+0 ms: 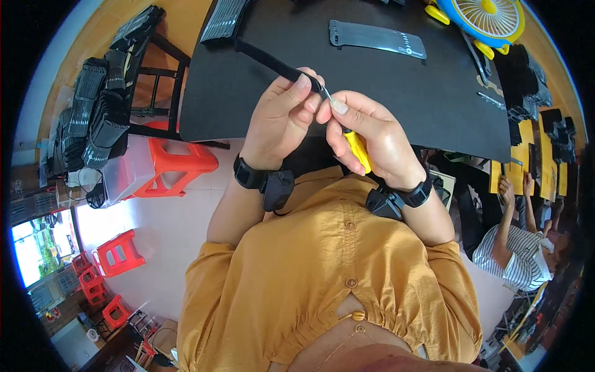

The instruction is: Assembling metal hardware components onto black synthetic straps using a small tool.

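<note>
Left hand pinching black strap end over black worktop edge to steady it, right hand clamped on yellow-handled tool, metal tip at strap end, near thumb for control.

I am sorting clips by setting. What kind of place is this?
Probably a small workshop for hand assembly: a black table, stacks of black strips, red stools, and another person working nearby.

Bright daylight, sharp centre, fisheye-bent edges
</note>
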`<state>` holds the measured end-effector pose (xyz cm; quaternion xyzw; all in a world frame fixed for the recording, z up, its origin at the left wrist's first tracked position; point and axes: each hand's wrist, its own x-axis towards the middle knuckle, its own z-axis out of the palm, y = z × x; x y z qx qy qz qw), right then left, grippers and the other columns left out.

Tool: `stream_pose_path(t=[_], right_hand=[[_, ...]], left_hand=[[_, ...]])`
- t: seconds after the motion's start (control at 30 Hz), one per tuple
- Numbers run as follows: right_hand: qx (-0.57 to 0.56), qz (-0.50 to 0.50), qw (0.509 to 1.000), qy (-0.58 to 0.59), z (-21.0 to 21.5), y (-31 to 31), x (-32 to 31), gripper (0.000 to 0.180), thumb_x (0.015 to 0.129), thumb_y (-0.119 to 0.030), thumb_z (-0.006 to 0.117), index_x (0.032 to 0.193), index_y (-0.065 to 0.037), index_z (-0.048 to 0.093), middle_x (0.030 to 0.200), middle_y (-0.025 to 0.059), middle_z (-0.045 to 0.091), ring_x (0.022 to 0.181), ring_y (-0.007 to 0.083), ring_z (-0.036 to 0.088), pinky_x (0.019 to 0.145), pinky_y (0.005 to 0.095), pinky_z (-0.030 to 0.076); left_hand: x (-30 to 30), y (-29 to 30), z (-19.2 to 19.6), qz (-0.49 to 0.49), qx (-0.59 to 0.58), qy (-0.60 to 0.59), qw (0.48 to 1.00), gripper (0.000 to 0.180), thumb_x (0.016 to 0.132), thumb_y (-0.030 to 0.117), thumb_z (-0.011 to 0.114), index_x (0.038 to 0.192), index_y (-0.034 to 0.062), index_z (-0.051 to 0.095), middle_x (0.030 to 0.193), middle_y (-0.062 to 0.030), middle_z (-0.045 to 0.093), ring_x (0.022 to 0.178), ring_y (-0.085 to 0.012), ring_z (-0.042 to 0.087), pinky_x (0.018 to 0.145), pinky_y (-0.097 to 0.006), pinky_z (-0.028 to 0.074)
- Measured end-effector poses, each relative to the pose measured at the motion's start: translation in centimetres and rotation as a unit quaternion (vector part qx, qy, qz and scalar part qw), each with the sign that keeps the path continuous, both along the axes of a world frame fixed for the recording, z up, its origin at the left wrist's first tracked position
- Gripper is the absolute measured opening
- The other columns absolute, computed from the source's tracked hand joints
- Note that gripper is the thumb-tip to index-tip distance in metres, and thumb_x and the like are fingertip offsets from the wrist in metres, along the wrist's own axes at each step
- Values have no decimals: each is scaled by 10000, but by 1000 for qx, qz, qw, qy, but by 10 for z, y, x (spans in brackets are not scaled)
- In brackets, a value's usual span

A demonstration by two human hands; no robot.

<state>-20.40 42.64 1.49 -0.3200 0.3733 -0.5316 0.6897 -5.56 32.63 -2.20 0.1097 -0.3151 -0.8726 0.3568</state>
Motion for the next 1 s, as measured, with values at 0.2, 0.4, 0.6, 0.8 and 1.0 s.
stream_pose_path(t=[0.2,0.4,0.6,0.8,1.0], right_hand=[[-5,19,1000,-3,2,0,-1,289,1043,-271,426,982,-51,604,634,44,563,387,96,433,358,214,326],[6,27,999,-28,2,1,-2,292,1040,-280,435,974,-50,603,631,46,558,374,91,418,342,208,312],[21,44,996,-72,-2,2,-6,294,1039,-277,441,964,-37,594,636,58,558,352,88,401,318,210,288],[49,57,991,-110,1,4,-10,280,1041,-267,441,969,-33,576,609,48,530,327,77,377,303,198,262],[35,69,995,-56,-4,2,-15,258,1043,-256,441,962,-46,568,602,19,511,325,62,352,305,193,237]], left_hand=[[-1,-2,-3,-40,6,31,999,173,998,190,557,1004,22,596,790,0,521,690,-69,472,631,-207,389],[-3,0,1,-51,16,52,997,188,1005,201,543,961,22,582,782,-16,519,673,-85,494,636,-209,399],[-4,0,-3,-46,-45,28,998,200,1009,205,541,1001,6,562,829,-34,546,576,-35,427,573,-159,383],[1,-4,-4,-29,-83,-1,996,186,978,163,587,933,-9,641,800,-50,613,688,-97,571,619,-206,443],[5,-10,-3,-10,-101,-69,992,149,941,112,635,1013,-12,675,816,-61,658,664,-92,588,589,-203,479]])
